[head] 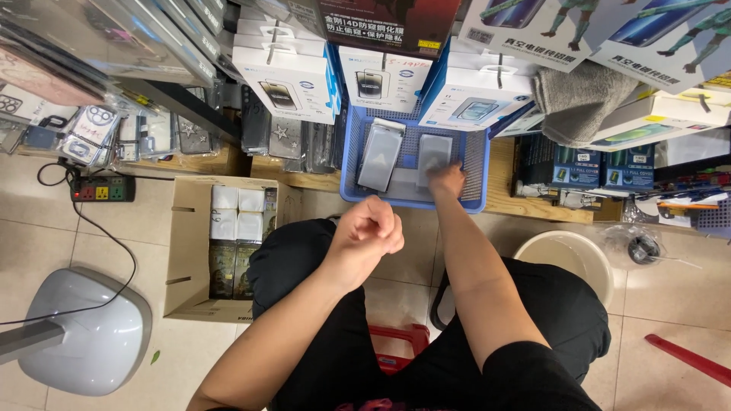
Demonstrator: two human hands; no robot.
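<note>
My right hand (447,181) reaches forward into a blue plastic basket (475,164) and rests on a clear wrapped packet (434,156) lying in it. A second clear packet (379,156) lies in the basket's left half. My left hand (368,227) hovers closer to me, above my lap, with its fingers curled into a loose fist and nothing visible in it. I sit on a red stool (396,342) in black clothes.
An open cardboard box (190,259) of small white and dark packs stands at my left. White product boxes (285,72) stack behind the basket. A grey cloth (579,103), a white bucket (567,255), a power strip (103,188) and a fan base (84,331) surround me.
</note>
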